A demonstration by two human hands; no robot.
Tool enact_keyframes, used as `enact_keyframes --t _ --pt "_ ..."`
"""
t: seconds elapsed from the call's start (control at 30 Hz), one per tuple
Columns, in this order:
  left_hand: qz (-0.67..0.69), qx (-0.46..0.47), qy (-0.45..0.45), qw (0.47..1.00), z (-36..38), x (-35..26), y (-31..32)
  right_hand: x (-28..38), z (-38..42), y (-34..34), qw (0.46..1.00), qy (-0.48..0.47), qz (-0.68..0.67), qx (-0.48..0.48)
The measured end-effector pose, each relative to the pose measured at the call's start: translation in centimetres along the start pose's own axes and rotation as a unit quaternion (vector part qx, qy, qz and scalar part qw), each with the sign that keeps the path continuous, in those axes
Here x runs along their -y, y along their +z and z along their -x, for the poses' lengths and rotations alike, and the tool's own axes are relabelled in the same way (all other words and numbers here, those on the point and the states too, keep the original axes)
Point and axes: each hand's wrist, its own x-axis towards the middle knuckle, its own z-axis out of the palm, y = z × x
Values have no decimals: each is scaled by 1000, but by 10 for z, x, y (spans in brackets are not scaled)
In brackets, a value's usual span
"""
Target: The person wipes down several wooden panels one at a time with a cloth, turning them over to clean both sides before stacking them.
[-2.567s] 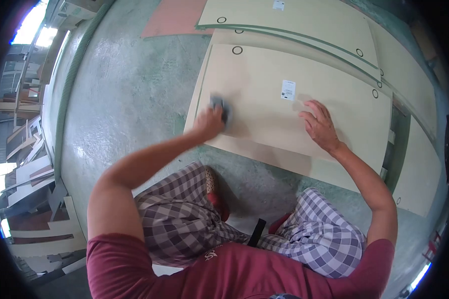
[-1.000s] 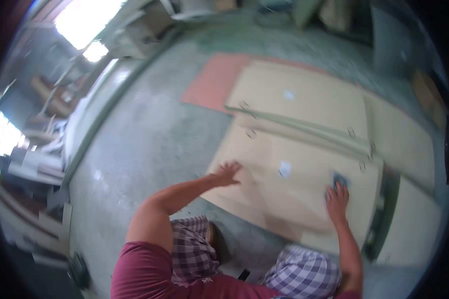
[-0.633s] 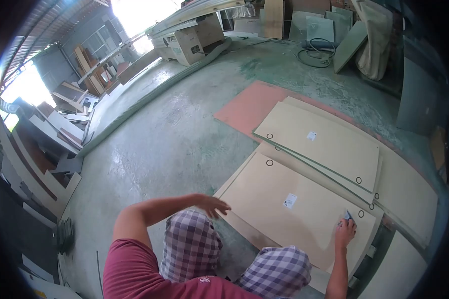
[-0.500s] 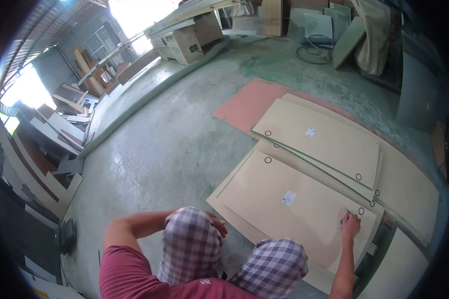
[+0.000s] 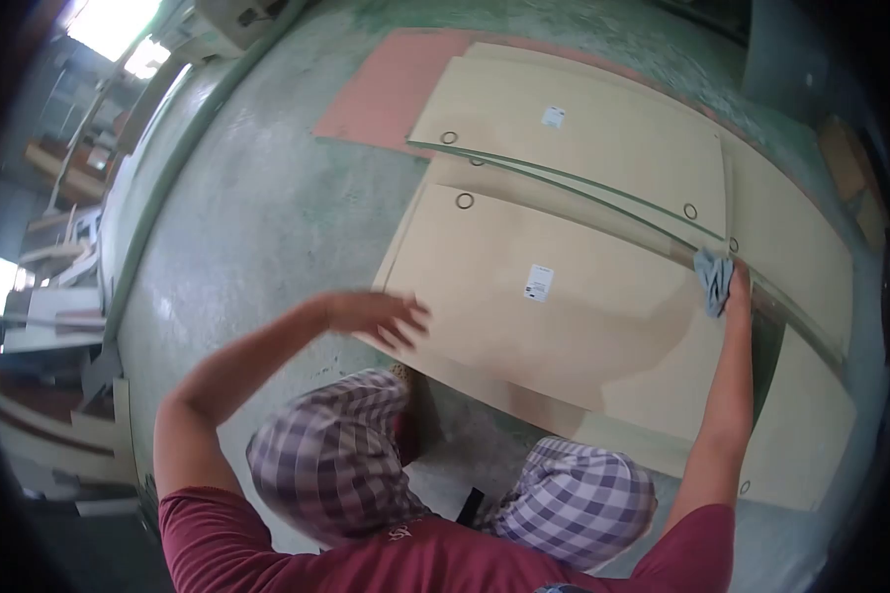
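A crumpled grey-blue cloth [image 5: 713, 281] is gripped in my right hand [image 5: 740, 287]. It lies at the right end of a beige panel [image 5: 494, 341], near the panel's far corner. This panel carries a white label [image 5: 538, 283] and a dark ring mark [image 5: 465, 201] at its far left corner. Over the panel's left edge hovers my left hand [image 5: 374, 314], fingers apart and holding nothing. Farther off, another beige panel [image 5: 613, 158] with green edges lies on the stack, with its own label and ring marks.
Under the far panels shows a pink sheet [image 5: 386, 89] on the concrete floor [image 5: 257, 198]. More beige panels [image 5: 801, 425] lie to the right. A long hose [image 5: 158, 188] crosses the floor at left, near stacked board offcuts [image 5: 59, 296].
My view has tilted down and closer. My right hand has moved with the cloth to the panel's far right corner. My left hand has come off my knee and swung out over the panel's left edge.
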Motion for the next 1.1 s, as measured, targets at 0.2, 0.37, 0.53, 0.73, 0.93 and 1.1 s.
enact_keyframes --t 0.2,0.37,0.53,0.73,0.93,1.1 --pt "208 -347 151 902 -132 -41 -266 26 15 29 985 -13 105 -135" --pt "267 -462 243 810 -141 -96 -324 48 -17 44 949 1 277 -150" --pt "89 -518 166 834 -153 -132 -324 86 -24 53 778 -54 597 -185" --pt "-22 -533 162 830 -157 -132 -313 99 -7 83 795 45 542 -269" --pt "-49 -508 157 845 -140 -119 -297 101 -5 60 828 19 516 -218" --pt "-51 -503 167 846 -120 -114 -267 105 23 33 834 27 512 -206"
